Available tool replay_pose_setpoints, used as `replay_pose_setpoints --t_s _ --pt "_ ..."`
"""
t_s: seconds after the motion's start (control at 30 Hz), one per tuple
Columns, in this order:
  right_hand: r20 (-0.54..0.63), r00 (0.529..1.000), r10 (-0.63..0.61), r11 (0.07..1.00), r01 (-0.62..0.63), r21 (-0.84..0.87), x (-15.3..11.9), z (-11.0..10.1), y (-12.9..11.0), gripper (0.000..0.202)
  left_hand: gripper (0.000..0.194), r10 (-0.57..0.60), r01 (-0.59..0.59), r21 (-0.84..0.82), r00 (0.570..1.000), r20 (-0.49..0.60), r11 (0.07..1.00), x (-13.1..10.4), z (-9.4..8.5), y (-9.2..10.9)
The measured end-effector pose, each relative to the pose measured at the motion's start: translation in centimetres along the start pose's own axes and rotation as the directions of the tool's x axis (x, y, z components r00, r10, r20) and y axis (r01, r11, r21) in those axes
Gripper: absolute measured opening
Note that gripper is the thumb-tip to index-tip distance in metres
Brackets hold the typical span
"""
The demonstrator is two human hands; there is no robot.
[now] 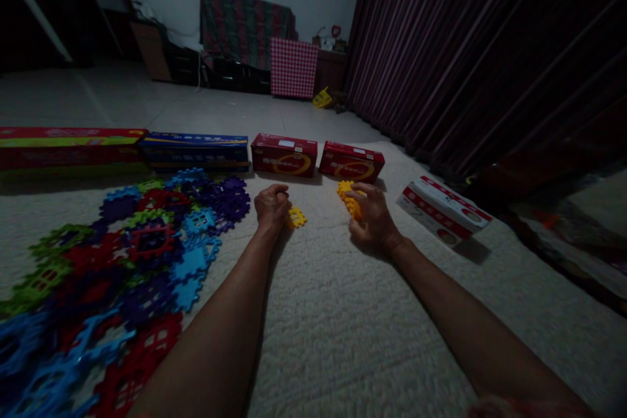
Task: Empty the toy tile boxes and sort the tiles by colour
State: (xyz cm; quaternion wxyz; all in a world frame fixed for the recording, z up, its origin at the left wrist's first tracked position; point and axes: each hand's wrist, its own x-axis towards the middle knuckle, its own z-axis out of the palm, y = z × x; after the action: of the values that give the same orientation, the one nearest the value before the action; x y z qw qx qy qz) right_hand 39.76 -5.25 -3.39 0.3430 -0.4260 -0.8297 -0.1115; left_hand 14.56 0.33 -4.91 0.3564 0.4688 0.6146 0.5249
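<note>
My left hand is closed around a small yellow building piece with notched edges and window-like holes; part of it pokes out at the right of my fingers. Farther right, my right hand grips yellow notched building pieces, which look stacked or joined; my fingers cover part of them. To the left of my left forearm spreads a heap of notched plastic building pieces in red, blue, purple and green.
A row of boxes runs along the back: a long red one, a blue one and two dark red ones. A white-and-red box stands at the right. Everything rests on a pale quilted cover. Dark curtains hang beyond.
</note>
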Motion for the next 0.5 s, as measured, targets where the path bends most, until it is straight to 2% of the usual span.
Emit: replay_pose_setpoints --t_s 0.13,0.17,0.2,0.27,0.33,0.4,0.5 --pt "0.059 0.996 -0.074 0.992 0.067 0.111 0.9 0.6 -2.8 0.056 0.041 -0.019 0.052 -0.143 0.976 0.219 0.988 -0.5 0.4 0.3" --pt "0.098 0.992 -0.085 0.987 0.07 0.146 1.0 0.9 -3.4 0.053 0.041 -0.017 0.063 -0.189 0.972 0.234 0.98 -0.5 0.5 0.3" --pt "0.142 0.985 -0.101 0.98 0.074 0.183 1.1 1.3 -4.0 0.049 0.04 -0.018 0.069 -0.237 0.977 0.21 0.969 -0.5 0.5 0.4" --pt "0.233 0.963 -0.137 0.964 0.076 0.254 1.2 1.9 -5.1 0.048 0.038 -0.048 0.07 -0.33 0.996 0.076 0.941 -0.3 0.5 0.4" --pt "0.311 0.938 -0.153 0.953 0.057 0.296 1.2 2.4 -5.9 0.052 0.036 -0.095 0.066 -0.399 0.994 -0.054 0.914 0.0 0.5 0.5" --pt "0.377 0.914 -0.149 0.951 0.028 0.307 1.4 2.7 -6.6 0.054 0.034 -0.124 0.069 -0.436 0.987 -0.098 0.897 0.1 0.5 0.6" --pt "0.431 0.892 -0.139 0.953 0.002 0.304 2.1 2.6 -7.2 0.049 0.033 -0.131 0.076 -0.451 0.987 -0.091 0.889 0.2 0.4 0.6"
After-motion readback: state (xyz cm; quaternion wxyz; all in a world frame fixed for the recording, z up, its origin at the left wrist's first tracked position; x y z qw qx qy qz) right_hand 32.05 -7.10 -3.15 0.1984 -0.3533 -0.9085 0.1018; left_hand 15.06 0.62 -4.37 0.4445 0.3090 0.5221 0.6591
